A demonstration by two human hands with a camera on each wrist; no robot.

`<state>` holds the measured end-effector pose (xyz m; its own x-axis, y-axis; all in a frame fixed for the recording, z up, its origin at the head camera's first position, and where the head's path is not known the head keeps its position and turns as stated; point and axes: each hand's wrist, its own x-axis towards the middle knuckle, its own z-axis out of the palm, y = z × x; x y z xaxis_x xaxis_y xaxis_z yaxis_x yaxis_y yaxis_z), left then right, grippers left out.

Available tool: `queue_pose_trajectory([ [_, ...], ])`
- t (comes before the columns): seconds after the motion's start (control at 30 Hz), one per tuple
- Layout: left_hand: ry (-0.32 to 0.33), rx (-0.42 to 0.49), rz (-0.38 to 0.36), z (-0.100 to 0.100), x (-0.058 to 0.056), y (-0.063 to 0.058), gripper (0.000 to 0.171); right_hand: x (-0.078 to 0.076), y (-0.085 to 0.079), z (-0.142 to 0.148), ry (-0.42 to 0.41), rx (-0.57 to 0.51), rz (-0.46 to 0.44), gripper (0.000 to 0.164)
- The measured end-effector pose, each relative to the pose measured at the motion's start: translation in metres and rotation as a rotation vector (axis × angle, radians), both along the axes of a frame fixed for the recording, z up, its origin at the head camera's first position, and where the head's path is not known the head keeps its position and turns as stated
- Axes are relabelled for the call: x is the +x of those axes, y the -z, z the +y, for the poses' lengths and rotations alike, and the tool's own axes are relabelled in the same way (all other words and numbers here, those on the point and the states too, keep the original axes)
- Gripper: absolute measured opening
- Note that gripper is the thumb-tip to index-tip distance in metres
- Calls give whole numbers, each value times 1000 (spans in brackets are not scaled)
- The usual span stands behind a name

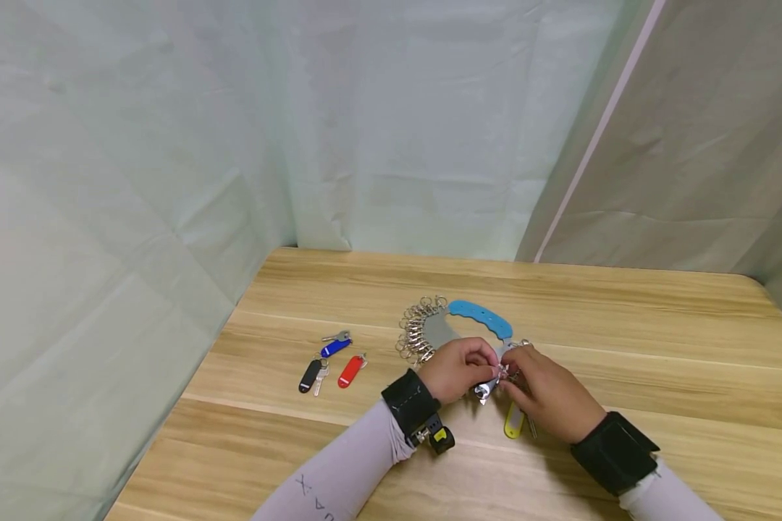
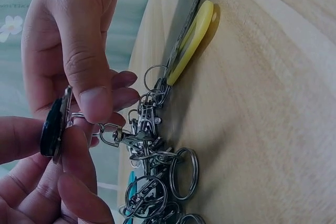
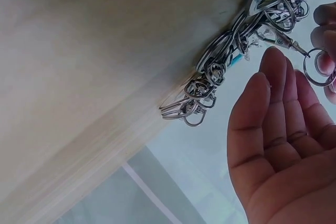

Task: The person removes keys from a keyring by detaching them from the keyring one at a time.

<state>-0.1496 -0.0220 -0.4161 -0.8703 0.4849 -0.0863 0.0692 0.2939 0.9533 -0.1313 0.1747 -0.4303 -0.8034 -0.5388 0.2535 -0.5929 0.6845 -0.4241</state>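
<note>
Between thumb and fingers, my left hand [image 1: 456,371] pinches a small shiny metal piece with a dark face [image 2: 51,129]; its exact kind is unclear. My right hand [image 1: 550,394] pinches a split ring [image 2: 77,115] beside that piece, and the ring meets a swivel clip [image 2: 118,136]. The clip belongs to a key holder with a blue handle [image 1: 481,318], a grey plate [image 1: 438,329] and several clips with rings [image 1: 412,336]. Below the right hand, a yellow key tag [image 1: 514,421] with a key hangs from the holder's clips. The fingers hide part of the plate.
Left of the holder on the wooden table [image 1: 247,434] lie a blue key tag [image 1: 336,348], a black key tag [image 1: 310,376] and a red key tag [image 1: 350,372], with keys by them. Pale curtains [image 1: 417,130] hang behind the table.
</note>
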Motion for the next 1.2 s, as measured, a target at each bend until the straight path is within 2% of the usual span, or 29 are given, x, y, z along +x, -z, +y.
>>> queue_pose_trajectory([
  [0.57, -24, 8, -3, 0, 0, 1, 8, 1, 0, -2, -20, 7, 29, 24],
  [1.03, -19, 14, 3, -1, 1, 0, 5, 0, 4, -2, -48, 3, 35, 19],
  [1.2, -21, -1, 13, -1, 1, -1, 4, 1, 3, -2, -34, 4, 29, 21],
])
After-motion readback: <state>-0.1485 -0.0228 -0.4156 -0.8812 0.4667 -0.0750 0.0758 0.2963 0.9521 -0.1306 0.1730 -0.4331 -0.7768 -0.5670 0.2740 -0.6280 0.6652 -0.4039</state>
